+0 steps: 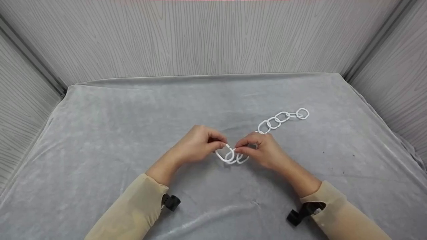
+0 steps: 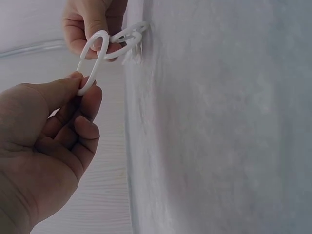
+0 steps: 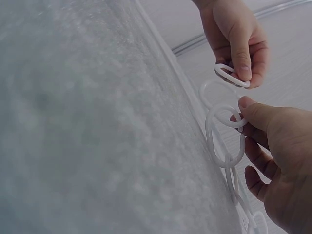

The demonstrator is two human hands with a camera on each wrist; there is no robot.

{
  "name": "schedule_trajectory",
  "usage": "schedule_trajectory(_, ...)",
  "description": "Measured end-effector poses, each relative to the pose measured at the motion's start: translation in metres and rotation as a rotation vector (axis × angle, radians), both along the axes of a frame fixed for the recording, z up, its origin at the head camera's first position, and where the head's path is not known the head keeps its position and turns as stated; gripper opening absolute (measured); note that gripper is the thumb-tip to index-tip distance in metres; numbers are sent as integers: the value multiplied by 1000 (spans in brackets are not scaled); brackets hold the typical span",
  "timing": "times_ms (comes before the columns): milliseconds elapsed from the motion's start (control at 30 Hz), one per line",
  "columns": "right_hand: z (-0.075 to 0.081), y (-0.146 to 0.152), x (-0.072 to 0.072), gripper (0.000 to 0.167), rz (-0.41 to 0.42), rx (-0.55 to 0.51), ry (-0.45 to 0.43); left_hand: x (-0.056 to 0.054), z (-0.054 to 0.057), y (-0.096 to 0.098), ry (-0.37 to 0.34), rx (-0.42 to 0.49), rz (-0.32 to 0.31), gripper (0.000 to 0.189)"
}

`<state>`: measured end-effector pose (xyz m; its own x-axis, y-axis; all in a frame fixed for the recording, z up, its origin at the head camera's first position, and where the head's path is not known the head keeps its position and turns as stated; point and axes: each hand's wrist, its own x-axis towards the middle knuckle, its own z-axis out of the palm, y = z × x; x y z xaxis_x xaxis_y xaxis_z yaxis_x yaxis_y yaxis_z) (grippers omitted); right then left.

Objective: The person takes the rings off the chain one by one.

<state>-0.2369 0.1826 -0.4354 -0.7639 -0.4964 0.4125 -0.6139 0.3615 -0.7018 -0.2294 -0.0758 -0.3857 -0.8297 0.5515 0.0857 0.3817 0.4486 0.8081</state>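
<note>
A white plastic chain point(image 1: 282, 116) of oval links runs from between the hands up to the far right, where its tail lies on the cloth. My left hand point(image 1: 196, 144) pinches the end link point(image 2: 101, 56) between thumb and forefinger. Close beside it, my right hand point(image 1: 262, 150) pinches a neighbouring link point(image 3: 219, 100) by its edge. In the head view the held links point(image 1: 230, 159) overlap and sag in a short curve between the two hands. Past the right hand, more links point(image 3: 226, 141) hang down in the right wrist view.
A grey velvety cloth point(image 1: 133, 116) with soft wrinkles covers the table. Pale wood-grain panels point(image 1: 206, 40) stand behind it and at both sides. Black wrist devices point(image 1: 171, 202) sit at the cuffs of the beige sleeves point(image 1: 133, 203). Several dark specks dot the cloth at right.
</note>
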Motion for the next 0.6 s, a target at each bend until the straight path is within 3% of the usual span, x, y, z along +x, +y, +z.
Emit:
schedule_trajectory(400, 1, 2, 1, 8, -9, -26, -49, -17, -4, -25, 9, 80, 251, 12)
schedule_trajectory(600, 1, 1, 2, 8, -9, -28, -49, -29, -10, -43, -6, 63, 330, 14)
